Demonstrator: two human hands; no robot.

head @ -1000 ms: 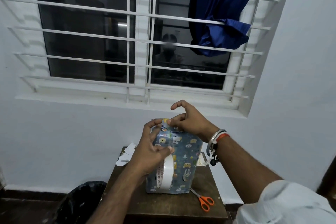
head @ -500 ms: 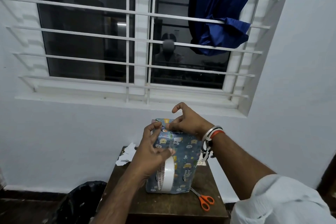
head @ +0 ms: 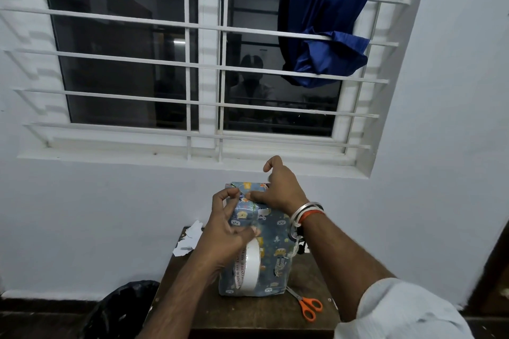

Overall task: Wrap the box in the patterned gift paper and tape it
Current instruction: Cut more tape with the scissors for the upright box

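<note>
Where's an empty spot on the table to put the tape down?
The best spot is the bare wood of the table in front of the wrapped box, left of the scissors. The far left corner is crowded with paper scraps, and the scissors fill the front right.

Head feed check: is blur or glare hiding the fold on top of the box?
Head view: dim room light, no glare on the wrapped box; the left hand holding the tape roll is slightly smeared, the top fold pinched by the right hand is readable; the wide-angle lens bows the window bars; dark glass mirrors the room.
</note>
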